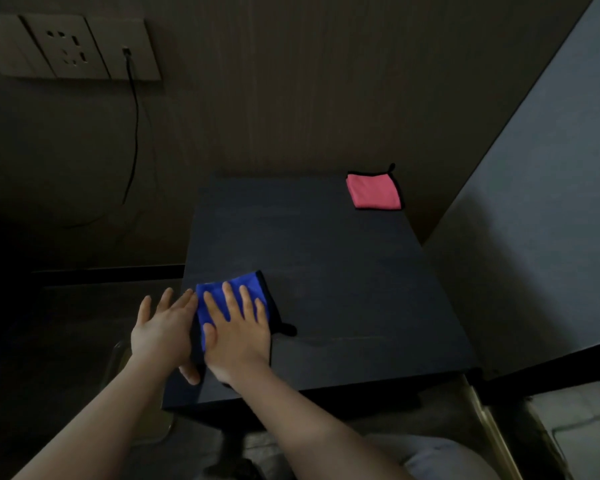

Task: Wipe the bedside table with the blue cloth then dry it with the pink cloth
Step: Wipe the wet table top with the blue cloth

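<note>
Our two forearms reach in from below. We press our right hand [238, 332] flat, fingers spread, on the blue cloth [234, 299], gripping nothing; our left hand [163, 329] lies open just beside it, touching its left edge. Wiping seems barely begun: the cloth sits at the table's [343, 271] near left corner. Next we likely sweep away from the palm toward the pink cloth [374, 191], well apart at the far right corner. Folded, the blue cloth's long axis runs along our fingers, pointing away.
</note>
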